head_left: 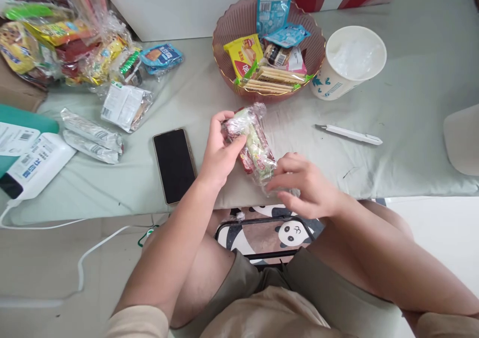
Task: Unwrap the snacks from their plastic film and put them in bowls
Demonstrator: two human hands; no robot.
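As the left hand (220,156) gripped a clear-plastic-wrapped bundle of red and pale-green packets (256,146), the right hand (307,185) bent its fingers at the wrapping's near end.

The bundle was on the person's side of a ribbed, gold-rimmed, pinkish-brown bowl (237,21); whether the right hand pinched the plastic could not be told. Right of the bowl stood a white paper cup (342,86).
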